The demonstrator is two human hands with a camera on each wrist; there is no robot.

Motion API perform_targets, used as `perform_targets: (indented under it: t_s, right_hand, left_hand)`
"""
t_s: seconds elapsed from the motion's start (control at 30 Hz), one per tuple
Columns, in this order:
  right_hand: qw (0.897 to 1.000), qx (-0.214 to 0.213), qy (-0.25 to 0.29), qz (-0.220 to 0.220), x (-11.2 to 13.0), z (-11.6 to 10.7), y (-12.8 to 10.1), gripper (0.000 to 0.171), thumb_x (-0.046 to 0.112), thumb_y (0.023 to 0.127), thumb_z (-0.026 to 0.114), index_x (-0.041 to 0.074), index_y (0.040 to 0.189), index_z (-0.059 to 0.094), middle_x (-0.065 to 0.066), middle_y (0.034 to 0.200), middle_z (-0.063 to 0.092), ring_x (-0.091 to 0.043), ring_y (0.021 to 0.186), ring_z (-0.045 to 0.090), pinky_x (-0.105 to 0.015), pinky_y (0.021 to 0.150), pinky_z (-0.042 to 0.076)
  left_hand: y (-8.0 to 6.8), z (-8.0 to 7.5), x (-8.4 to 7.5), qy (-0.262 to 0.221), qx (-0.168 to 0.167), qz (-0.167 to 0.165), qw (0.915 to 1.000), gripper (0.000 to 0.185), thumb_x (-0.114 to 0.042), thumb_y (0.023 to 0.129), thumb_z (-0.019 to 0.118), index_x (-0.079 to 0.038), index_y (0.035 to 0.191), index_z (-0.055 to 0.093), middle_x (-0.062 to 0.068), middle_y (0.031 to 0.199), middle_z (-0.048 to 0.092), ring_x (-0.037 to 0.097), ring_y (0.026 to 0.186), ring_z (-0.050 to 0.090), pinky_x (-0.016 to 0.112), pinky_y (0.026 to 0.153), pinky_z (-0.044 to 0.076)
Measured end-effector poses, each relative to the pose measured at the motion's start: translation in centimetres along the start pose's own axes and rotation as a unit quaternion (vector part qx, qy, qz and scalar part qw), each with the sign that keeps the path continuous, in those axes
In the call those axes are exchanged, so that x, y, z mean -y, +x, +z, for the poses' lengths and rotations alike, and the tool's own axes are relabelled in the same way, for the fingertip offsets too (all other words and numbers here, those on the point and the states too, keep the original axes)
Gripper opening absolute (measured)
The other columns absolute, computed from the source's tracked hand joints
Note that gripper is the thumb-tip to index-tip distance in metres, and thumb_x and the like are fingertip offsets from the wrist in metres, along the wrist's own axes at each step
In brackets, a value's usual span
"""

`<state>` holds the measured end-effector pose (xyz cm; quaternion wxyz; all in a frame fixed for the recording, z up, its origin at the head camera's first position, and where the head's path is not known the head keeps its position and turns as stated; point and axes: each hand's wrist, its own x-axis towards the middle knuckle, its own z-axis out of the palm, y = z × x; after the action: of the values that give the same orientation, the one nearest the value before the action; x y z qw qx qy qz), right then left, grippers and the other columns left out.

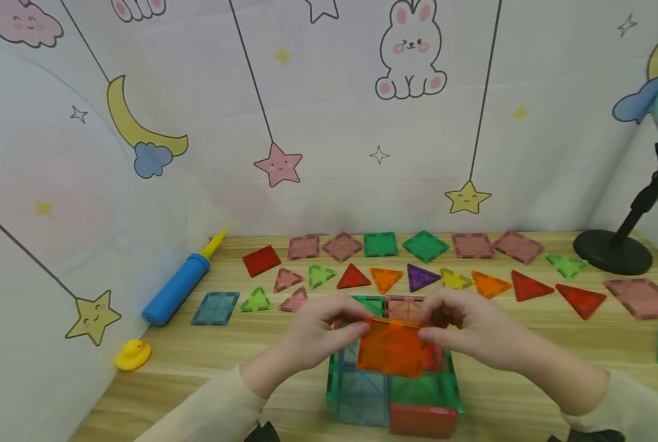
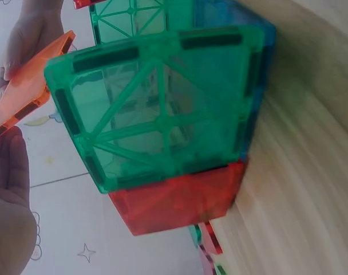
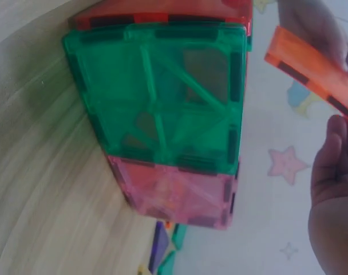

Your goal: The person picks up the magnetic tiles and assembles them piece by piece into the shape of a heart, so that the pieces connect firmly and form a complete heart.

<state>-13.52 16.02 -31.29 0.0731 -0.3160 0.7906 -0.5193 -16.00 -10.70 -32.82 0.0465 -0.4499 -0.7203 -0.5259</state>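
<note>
Both hands hold one orange square tile [image 1: 391, 347] above an open box of magnetic tiles [image 1: 395, 393] near the table's front edge. My left hand [image 1: 323, 328] pinches the tile's left upper corner and my right hand [image 1: 461, 328] pinches its right upper corner. The box has green, blue, red and pink walls. In the left wrist view a green wall [image 2: 162, 109] and a red wall [image 2: 180, 197] fill the frame, with the orange tile [image 2: 28, 86] at the left. In the right wrist view a green wall [image 3: 162, 91] sits over a pink wall [image 3: 180, 192], with the orange tile [image 3: 311, 69] at the right.
Rows of loose square and triangular tiles [image 1: 417, 270] lie behind the box on the wooden table [image 1: 224, 362]. A blue and yellow pump [image 1: 180, 282] and a yellow duck [image 1: 132, 355] lie at the left. A black stand [image 1: 616, 248] is at the back right. A fabric backdrop [image 1: 329, 110] rises behind.
</note>
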Motion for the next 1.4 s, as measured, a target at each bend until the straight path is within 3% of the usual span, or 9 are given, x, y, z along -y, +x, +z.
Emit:
perform_targets:
  t_s: [0.13, 0.3, 0.4, 0.6, 0.83, 0.97, 1.17, 1.4]
  right_hand:
    - [0.999, 0.015, 0.004, -0.034, -0.2, 0.5, 0.2, 0.006, 0.010, 0.091, 0.061, 0.013, 0.096, 0.059, -0.003, 0.086, 0.057, -0.017, 0.069, 0.053, -0.027, 0.058, 0.047]
    - [0.997, 0.036, -0.002, -0.072, -0.1, 2.0, 0.2, 0.006, 0.012, 0.090, 0.063, 0.016, 0.093, 0.059, 0.003, 0.082, 0.057, -0.013, 0.067, 0.051, -0.025, 0.056, 0.046]
    - [0.995, 0.050, -0.010, -0.082, -0.2, 2.7, 0.2, 0.005, 0.016, 0.090, 0.064, 0.015, 0.092, 0.060, 0.005, 0.081, 0.058, -0.011, 0.066, 0.051, -0.024, 0.056, 0.046]
    - [0.993, 0.080, -0.022, -0.080, -0.8, 3.9, 0.2, 0.006, 0.019, 0.089, 0.066, 0.016, 0.090, 0.061, 0.009, 0.078, 0.057, -0.002, 0.064, 0.047, -0.021, 0.055, 0.046]
    - [0.987, 0.105, -0.072, -0.097, -1.1, 4.8, 0.3, 0.004, 0.019, 0.089, 0.066, 0.020, 0.090, 0.062, 0.014, 0.079, 0.055, 0.004, 0.063, 0.045, -0.018, 0.053, 0.043]
    - [0.982, 0.116, -0.098, -0.113, -1.3, 5.3, 0.3, 0.004, 0.018, 0.090, 0.065, 0.020, 0.088, 0.062, 0.015, 0.081, 0.054, 0.005, 0.065, 0.044, -0.016, 0.055, 0.043]
    - [0.977, 0.142, -0.128, -0.096, -1.4, 6.0, 0.3, 0.006, 0.019, 0.089, 0.065, 0.022, 0.086, 0.061, 0.018, 0.081, 0.051, 0.005, 0.064, 0.044, -0.015, 0.055, 0.042]
    - [0.970, 0.181, -0.150, -0.068, -1.1, 6.1, 0.3, 0.009, 0.020, 0.088, 0.066, 0.023, 0.091, 0.058, 0.019, 0.086, 0.050, 0.002, 0.071, 0.048, -0.016, 0.062, 0.044]
  left_hand:
    - [-1.1, -0.9, -0.1, -0.022, 0.020, -0.015, 0.9994, 0.014, 0.007, 0.085, 0.062, 0.001, 0.097, 0.066, 0.013, 0.091, 0.065, 0.016, 0.079, 0.061, 0.031, 0.068, 0.053]
    - [-2.3, -2.1, -0.4, -0.040, 0.079, -0.037, 0.9953, 0.011, 0.005, 0.087, 0.061, 0.001, 0.097, 0.063, 0.014, 0.090, 0.065, 0.015, 0.081, 0.062, 0.033, 0.072, 0.053]
    - [-2.6, -2.6, -0.6, -0.027, 0.120, -0.051, 0.9911, 0.010, 0.001, 0.087, 0.063, -0.004, 0.095, 0.064, 0.007, 0.088, 0.065, 0.011, 0.078, 0.059, 0.030, 0.070, 0.052]
    - [-2.7, -3.2, -0.6, 0.039, 0.217, -0.105, 0.9697, 0.008, -0.010, 0.086, 0.067, -0.015, 0.092, 0.065, -0.007, 0.087, 0.061, 0.007, 0.077, 0.053, 0.023, 0.066, 0.047]
    - [-2.8, -3.3, -0.5, 0.062, 0.280, -0.112, 0.9513, 0.010, -0.011, 0.085, 0.069, -0.017, 0.091, 0.064, -0.012, 0.086, 0.059, 0.002, 0.077, 0.047, 0.023, 0.070, 0.048]
    - [-3.0, -3.2, -0.7, 0.109, 0.304, -0.088, 0.9422, 0.009, -0.015, 0.084, 0.070, -0.020, 0.089, 0.064, -0.015, 0.084, 0.058, 0.000, 0.076, 0.046, 0.019, 0.071, 0.044]
    - [-3.6, -2.5, -0.6, 0.198, 0.311, 0.005, 0.9297, 0.011, -0.017, 0.081, 0.072, -0.022, 0.086, 0.064, -0.019, 0.084, 0.059, 0.000, 0.077, 0.039, 0.017, 0.068, 0.030]
    - [-3.9, -2.6, -0.5, 0.207, 0.304, 0.014, 0.9299, 0.012, -0.017, 0.081, 0.072, -0.022, 0.087, 0.064, -0.020, 0.086, 0.060, 0.002, 0.078, 0.036, 0.018, 0.066, 0.024]
